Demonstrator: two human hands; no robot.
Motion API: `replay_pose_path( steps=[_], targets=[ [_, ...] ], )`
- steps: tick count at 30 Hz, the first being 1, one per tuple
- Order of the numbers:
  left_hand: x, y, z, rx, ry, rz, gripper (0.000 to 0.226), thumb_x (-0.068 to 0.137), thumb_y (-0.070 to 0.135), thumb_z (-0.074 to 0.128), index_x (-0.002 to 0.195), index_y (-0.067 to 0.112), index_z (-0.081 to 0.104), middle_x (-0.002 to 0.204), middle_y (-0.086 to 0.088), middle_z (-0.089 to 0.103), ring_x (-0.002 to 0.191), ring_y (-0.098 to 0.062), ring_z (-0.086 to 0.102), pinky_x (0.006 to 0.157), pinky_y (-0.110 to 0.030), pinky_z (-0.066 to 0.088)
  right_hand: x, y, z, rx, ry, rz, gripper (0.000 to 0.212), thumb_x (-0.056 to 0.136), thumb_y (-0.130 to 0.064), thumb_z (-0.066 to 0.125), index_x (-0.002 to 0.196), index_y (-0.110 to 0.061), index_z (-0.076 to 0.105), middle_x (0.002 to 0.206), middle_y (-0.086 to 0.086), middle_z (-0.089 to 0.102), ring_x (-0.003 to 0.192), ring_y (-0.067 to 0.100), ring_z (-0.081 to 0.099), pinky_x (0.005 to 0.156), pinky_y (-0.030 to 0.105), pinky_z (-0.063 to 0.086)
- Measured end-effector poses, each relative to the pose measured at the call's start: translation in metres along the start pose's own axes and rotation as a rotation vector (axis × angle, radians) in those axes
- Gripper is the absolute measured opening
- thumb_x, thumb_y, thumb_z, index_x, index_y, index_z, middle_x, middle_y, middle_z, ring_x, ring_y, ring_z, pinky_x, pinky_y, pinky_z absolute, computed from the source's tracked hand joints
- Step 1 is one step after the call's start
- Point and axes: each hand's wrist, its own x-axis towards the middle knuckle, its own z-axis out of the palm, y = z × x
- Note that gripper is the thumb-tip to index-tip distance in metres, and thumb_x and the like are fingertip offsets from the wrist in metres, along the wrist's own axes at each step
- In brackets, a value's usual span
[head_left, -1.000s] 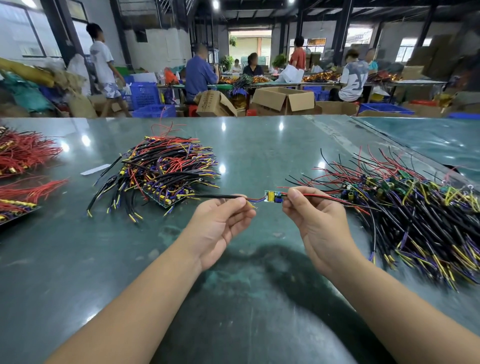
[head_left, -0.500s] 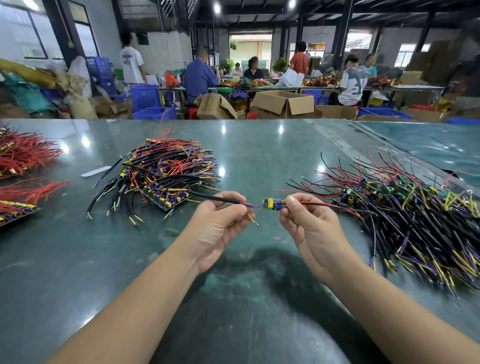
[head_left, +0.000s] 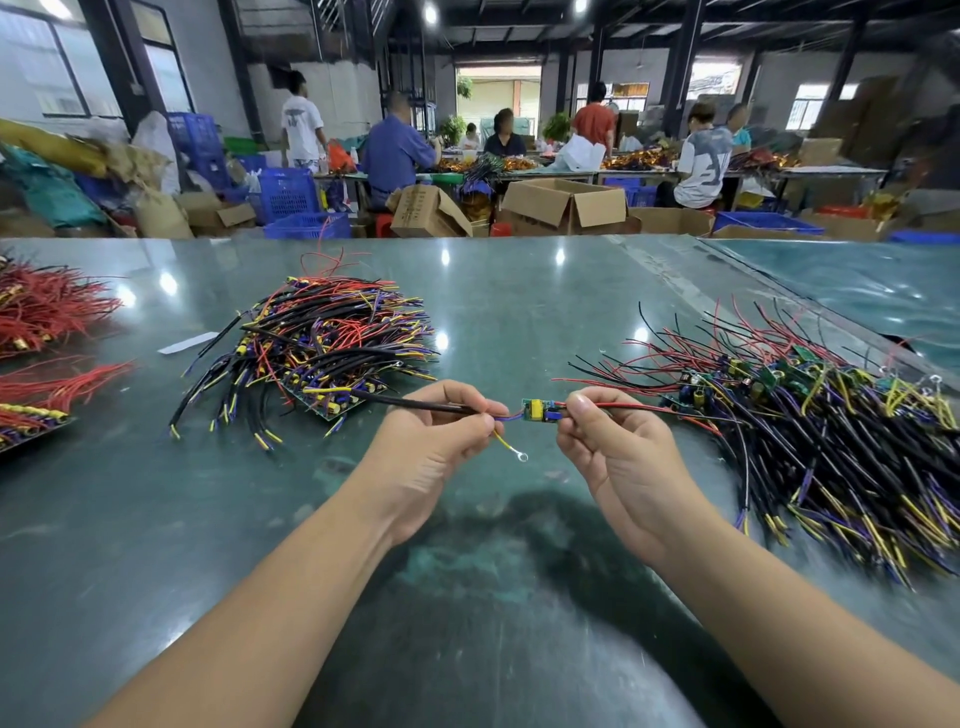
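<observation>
A small green circuit board (head_left: 537, 410) with wires on both ends is held between my hands above the green table (head_left: 493, 597). My left hand (head_left: 434, 447) pinches its black sleeved wire bundle (head_left: 415, 404) just left of the board. A yellow wire with a ring terminal (head_left: 521, 457) dangles below that hand. My right hand (head_left: 618, 457) pinches the board's right end, where red and black wires (head_left: 639, 407) lead off to the right.
A heap of wired boards (head_left: 322, 348) lies to the left, a larger tangled heap (head_left: 810, 431) to the right. Red wire bundles (head_left: 41, 312) sit at the far left edge. A white slip (head_left: 188, 343) lies beside the left heap. Boxes, crates and seated people fill the background.
The yellow ring-terminal wire has dropped free below my left hand. Both hands have stayed nearly in place with the board between them.
</observation>
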Motion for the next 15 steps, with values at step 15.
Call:
replay_pose_path(
  steps=[15],
  targets=[
    [0.0019,0.0007,0.0022,-0.158,0.173,-0.097,0.012,0.069,0.006,0.069,0.079,0.010,0.071,0.068,-0.002,0.070,0.055,-0.002,0.060,0.053,-0.011,0.049,-0.0056,-0.0016,0.0045,0.003,-0.096,0.035,0.003,0.078,-0.006,0.061,0.081,-0.006,0.059,0.067,0.002,0.062,0.060,0.008,0.061,0.063,0.017,0.053]
  ],
)
